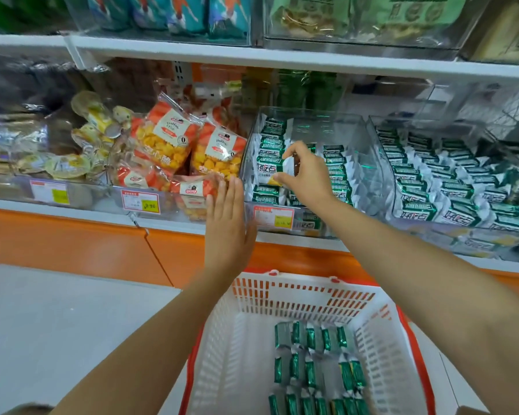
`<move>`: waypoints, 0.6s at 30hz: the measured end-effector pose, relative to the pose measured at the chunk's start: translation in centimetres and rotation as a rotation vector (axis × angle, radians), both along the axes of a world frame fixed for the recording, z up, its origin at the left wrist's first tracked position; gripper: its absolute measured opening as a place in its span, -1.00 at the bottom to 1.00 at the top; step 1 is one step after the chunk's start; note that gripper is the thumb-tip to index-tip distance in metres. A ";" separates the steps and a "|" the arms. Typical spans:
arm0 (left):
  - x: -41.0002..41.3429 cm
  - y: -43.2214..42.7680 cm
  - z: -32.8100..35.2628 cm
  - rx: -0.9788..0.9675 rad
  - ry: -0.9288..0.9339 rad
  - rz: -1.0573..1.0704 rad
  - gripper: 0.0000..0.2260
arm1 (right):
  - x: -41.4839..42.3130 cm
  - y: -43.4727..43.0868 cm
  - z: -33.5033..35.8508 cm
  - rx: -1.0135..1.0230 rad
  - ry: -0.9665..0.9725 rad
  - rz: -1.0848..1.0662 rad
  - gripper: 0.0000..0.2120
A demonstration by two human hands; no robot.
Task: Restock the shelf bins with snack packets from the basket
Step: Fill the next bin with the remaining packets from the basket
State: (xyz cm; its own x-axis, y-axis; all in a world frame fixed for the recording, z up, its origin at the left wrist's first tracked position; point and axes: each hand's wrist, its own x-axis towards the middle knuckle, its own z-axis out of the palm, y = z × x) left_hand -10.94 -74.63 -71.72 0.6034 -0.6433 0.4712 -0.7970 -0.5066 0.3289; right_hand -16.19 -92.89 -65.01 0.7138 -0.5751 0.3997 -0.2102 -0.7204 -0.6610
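**Packet may slip or land skewed**

On shelf [72, 209], clear bin [364, 163] part full. Below, basket [306, 283] w/ more packets [312, 366]. L hand [228, 232] flat, empty, by bin's front corner. R hand [307, 172] grip pinches one packet [268, 166] over bin's left rows: thin pinch, slick wrap.
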 end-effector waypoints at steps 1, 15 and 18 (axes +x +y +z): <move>0.0 -0.1 -0.3 -0.005 -0.012 -0.001 -0.41 | 0.7 -0.3 -0.2 -0.018 0.024 -0.010 -0.65; 0.4 -0.4 -1.3 -0.034 -0.053 -0.013 -0.38 | 3.2 -1.2 -1.0 -0.123 0.115 -0.092 -0.61; 0.3 0.0 -0.8 0.019 -0.055 -0.020 -0.38 | 2.4 -1.2 -0.5 -0.099 0.140 -0.058 -0.58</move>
